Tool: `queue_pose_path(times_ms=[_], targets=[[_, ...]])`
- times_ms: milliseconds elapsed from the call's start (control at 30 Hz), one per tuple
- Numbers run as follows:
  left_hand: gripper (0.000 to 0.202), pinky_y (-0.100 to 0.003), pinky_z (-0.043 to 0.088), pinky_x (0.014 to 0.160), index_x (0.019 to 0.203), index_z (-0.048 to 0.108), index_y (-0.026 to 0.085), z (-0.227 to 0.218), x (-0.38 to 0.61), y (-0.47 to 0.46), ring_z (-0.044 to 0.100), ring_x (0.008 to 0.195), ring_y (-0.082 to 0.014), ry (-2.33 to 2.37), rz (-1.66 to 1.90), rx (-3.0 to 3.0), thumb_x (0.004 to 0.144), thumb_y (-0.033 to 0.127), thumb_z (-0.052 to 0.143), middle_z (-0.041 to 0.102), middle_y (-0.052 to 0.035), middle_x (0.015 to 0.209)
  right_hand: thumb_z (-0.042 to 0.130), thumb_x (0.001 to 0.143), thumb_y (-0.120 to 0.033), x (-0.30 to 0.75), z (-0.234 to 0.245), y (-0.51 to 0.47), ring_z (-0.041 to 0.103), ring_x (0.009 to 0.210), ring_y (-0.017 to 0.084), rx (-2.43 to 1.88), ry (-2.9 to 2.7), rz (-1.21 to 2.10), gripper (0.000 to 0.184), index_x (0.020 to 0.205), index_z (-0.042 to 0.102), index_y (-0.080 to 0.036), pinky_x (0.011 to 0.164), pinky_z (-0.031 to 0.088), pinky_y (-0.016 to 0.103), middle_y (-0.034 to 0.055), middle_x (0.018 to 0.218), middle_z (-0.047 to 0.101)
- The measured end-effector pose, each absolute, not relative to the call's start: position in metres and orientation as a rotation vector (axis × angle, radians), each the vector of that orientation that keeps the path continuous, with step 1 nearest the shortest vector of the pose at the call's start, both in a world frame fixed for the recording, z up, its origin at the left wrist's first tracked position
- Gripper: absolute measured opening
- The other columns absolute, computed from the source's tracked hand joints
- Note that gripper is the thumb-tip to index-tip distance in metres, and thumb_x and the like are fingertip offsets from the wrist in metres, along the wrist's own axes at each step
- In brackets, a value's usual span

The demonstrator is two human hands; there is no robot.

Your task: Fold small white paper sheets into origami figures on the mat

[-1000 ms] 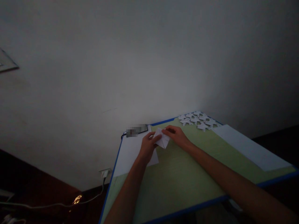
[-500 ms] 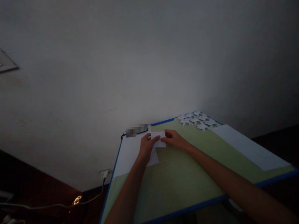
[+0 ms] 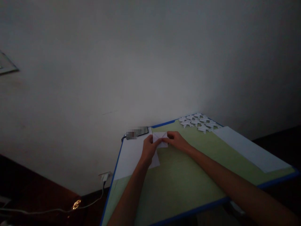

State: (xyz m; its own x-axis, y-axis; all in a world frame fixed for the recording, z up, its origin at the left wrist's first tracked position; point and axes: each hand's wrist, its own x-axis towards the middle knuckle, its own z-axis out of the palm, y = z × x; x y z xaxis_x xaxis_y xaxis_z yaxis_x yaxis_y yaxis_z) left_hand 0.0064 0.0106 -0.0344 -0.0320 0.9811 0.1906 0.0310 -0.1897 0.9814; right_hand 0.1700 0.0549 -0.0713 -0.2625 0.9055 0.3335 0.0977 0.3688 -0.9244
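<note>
A small white folded paper (image 3: 160, 139) with crossing creases is held flat over the far part of the green table (image 3: 183, 185). My left hand (image 3: 149, 148) pinches its left edge, fingers closed. Its right edge is pinched by my right hand (image 3: 176, 141), fingers also closed. Both forearms reach in from the bottom of the view.
A white sheet (image 3: 131, 153) lies under my left hand at the table's left side. A larger white sheet (image 3: 251, 151) lies at the right. Several folded paper figures (image 3: 198, 121) cluster at the far right corner. A dark phone (image 3: 137, 132) lies at the far edge. A wall socket (image 3: 104, 176) with a cable sits below left.
The paper went from a pointed, tilted shape to a flat rectangle showing crossing creases. Both hands stayed at its edges and moved slightly away from me.
</note>
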Motion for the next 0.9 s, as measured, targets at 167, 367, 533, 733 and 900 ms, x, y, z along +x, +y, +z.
queue_pose_path(times_ms=[167,367,533,733,900], targets=[[0.036,-0.03,0.056,0.067,0.095,0.069,0.012,-0.036,0.006,0.013,0.07,0.078,-0.0206,1.161,1.368,1.31,0.071,0.036,0.08,0.075,-0.011,0.092,0.072,0.074,-0.041,0.169,-0.067,0.053,0.061,0.067,0.016,-0.853,-1.562,1.151,0.028,0.08,0.069,-0.014,0.064,0.046,0.028,0.0021,0.074,0.069],[0.037,-0.032,0.057,0.07,0.095,0.068,0.011,-0.036,0.006,0.013,0.07,0.079,-0.0215,1.139,1.406,1.332,0.067,0.03,0.083,0.075,-0.0125,0.095,0.074,0.073,-0.04,0.17,-0.061,0.052,0.063,0.068,0.017,-0.815,-1.544,1.202,0.03,0.084,0.072,-0.013,0.066,0.048,0.029,0.0039,0.075,0.072],[0.033,-0.032,0.056,0.073,0.096,0.067,0.013,-0.035,0.006,0.013,0.071,0.081,-0.0223,1.22,1.434,1.367,0.068,0.025,0.079,0.075,-0.0113,0.095,0.072,0.073,-0.037,0.169,-0.06,0.051,0.062,0.065,0.016,-0.846,-1.556,1.164,0.024,0.078,0.07,-0.014,0.063,0.047,0.027,0.0029,0.069,0.07],[0.03,-0.03,0.054,0.074,0.093,0.065,0.017,-0.034,0.007,0.011,0.071,0.084,-0.0224,1.289,1.473,1.612,0.068,0.023,0.079,0.074,-0.0066,0.09,0.069,0.073,-0.032,0.17,-0.063,0.051,0.056,0.059,0.014,-0.968,-1.646,1.017,0.017,0.071,0.067,-0.015,0.053,0.038,0.024,-0.0004,0.061,0.063],[0.038,-0.03,0.054,0.068,0.1,0.06,0.019,-0.036,0.006,0.012,0.071,0.078,-0.0227,1.231,1.459,1.6,0.069,0.026,0.079,0.075,-0.0071,0.089,0.067,0.072,-0.034,0.17,-0.064,0.053,0.055,0.06,0.014,-0.927,-1.636,1.051,0.019,0.072,0.068,-0.015,0.056,0.038,0.024,-0.0008,0.063,0.063]])
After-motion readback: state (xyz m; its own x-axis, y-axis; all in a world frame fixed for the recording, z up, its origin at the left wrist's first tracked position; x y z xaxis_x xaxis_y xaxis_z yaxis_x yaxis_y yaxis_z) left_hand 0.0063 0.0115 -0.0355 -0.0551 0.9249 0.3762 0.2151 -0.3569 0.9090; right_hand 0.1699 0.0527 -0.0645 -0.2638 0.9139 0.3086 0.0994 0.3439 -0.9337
